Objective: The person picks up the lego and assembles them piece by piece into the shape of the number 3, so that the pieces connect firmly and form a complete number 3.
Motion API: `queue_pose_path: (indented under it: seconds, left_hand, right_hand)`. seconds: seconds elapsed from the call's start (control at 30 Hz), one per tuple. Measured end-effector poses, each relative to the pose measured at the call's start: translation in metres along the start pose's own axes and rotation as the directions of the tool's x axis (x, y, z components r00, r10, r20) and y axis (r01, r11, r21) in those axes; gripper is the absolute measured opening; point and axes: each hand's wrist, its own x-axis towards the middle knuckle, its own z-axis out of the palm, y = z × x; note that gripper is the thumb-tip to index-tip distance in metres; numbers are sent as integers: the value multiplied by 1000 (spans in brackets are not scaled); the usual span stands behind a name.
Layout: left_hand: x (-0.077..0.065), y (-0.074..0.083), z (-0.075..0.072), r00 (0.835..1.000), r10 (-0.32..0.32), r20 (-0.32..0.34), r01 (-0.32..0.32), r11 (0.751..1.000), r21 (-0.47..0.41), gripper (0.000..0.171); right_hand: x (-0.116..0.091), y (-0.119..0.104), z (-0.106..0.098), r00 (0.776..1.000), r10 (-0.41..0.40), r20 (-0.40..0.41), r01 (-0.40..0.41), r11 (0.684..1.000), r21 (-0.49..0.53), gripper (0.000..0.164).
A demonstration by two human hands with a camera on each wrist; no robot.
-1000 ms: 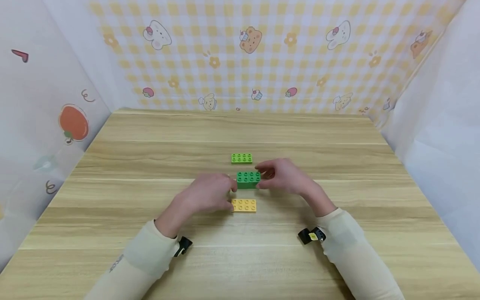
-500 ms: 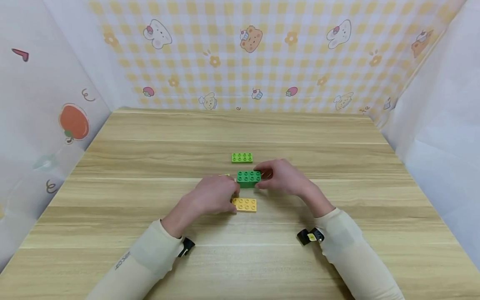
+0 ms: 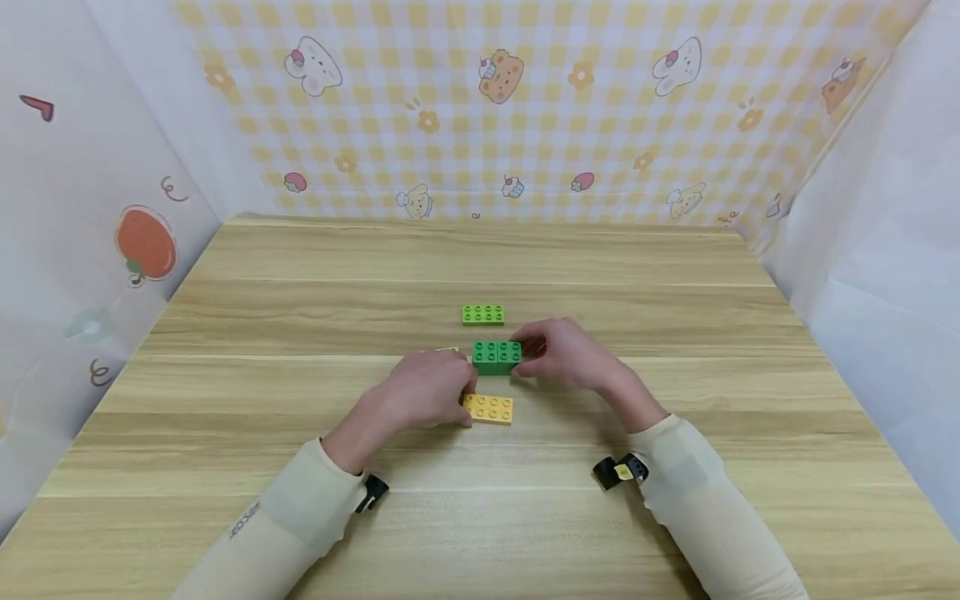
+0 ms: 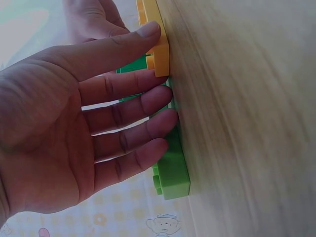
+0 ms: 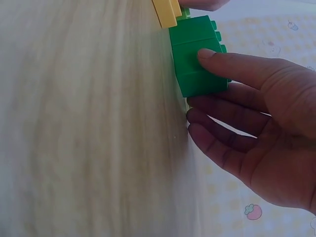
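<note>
Head view: left hand [image 3: 427, 387] is pinching the yellow brick [image 3: 491, 408] by its left end; right hand [image 3: 564, 354] is gripping the green bricks [image 3: 497, 365] by their right end.
Yellow is lying at the bench [image 3: 480, 517], on the near side of green; cannot tell whether it is touching the surface. Both are looking like moulded plastic: probably light, stiff, slightly slick, hardly fragile. Thin yellow is offering only narrow long sides to pinch; taller green is giving fuller faces, though its middle seam may be parting under a one-ended lift.
</note>
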Motion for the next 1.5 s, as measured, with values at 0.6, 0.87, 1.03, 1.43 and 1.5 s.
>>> queue_pose_path:
  seconds: [0.6, 0.87, 1.03, 1.43, 1.5]
  left_hand:
    - [-1, -1, 1, 999, 28, -17, -29, 999, -40, 28]
    - [0, -2, 2, 1000, 16, -22, -18, 998, -67, 27]
    - [1, -2, 2, 999, 11, -34, -13, 997, -78, 28]
    - [1, -4, 2, 999, -14, -36, 9, 993, -121, 33]
    - [1, -4, 2, 999, -19, -33, 14, 991, -132, 33]
  right_hand:
    - [4, 8, 5, 1000, 14, -16, -13, 999, 34, 40]
    - [1, 14, 1, 1000, 17, -26, -14, 993, 113, 37]
    - [-1, 15, -3, 1000, 11, -28, -7, 989, 146, 40]
    - [-2, 17, -5, 1000, -4, 24, -2, 970, 243, 44]
    - [-2, 16, -5, 1000, -8, 28, 0, 969, 247, 45]
